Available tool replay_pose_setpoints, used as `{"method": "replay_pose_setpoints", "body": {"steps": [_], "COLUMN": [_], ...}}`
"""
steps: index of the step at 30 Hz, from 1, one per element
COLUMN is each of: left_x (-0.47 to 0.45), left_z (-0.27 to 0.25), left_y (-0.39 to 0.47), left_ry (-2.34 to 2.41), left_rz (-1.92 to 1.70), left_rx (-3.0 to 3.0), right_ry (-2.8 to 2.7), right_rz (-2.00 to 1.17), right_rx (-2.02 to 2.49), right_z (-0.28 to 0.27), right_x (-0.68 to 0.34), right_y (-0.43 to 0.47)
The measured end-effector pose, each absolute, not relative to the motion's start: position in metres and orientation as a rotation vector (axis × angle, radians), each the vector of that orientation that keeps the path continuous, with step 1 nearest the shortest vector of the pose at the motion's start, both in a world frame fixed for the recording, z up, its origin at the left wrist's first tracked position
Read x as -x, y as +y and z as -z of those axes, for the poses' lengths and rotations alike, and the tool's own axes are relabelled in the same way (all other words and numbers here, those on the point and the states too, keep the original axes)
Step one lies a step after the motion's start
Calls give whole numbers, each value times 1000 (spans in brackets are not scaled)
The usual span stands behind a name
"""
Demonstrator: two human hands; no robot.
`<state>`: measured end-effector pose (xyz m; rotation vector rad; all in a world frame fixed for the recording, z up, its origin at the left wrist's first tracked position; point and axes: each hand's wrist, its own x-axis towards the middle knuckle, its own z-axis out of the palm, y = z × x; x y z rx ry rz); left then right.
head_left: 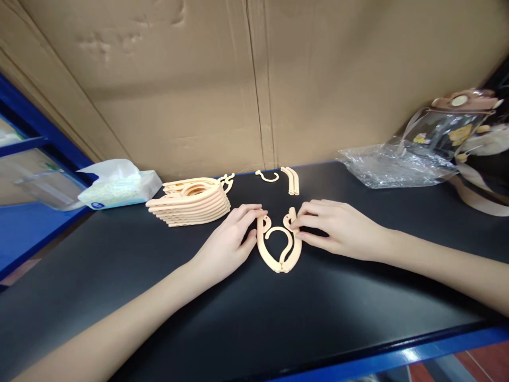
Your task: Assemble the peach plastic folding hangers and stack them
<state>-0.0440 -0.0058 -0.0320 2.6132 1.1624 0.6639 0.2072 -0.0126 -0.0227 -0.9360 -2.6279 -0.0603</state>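
A peach-coloured folding clothes hanger (296, 253) lies on the black tabletop between my hands. Its two arms are folded upward into a narrow loop, with the curved hook inside. My left hand (233, 236) has its fingertips at the upper end of the left arm, the thumb close beside it. The fingers and thumb of my right hand (338, 228) are bent onto the right arm near its top. Behind my left hand sits a neat stack of similar folded hangers (191, 209). Beyond the hanger lie a loose hook (270, 179) and a pair of separate arm pieces (293, 182).
A tissue pack (123, 192) stands at the back left of the black table (246, 323). On the right are a crumpled clear plastic bag (397, 167) and a transparent bottle (441, 130) with a strap. Cardboard (178, 90) walls off the back. A blue frame (71, 146) rises at left.
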Motion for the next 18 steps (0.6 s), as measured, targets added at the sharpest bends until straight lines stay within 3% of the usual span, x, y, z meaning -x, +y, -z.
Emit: {"method": "replay_pose_setpoints", "body": {"steps": [18], "left_x": [45], "left_z": [29], "left_y": [-8], "left_ry": [1007], "left_rz": [-635], "left_rx": [-2672], "right_ry": [-2746], "right_rz": [257], "right_rx": [925], "right_z": [28], "right_x": [-204], "right_y": [-14]}}
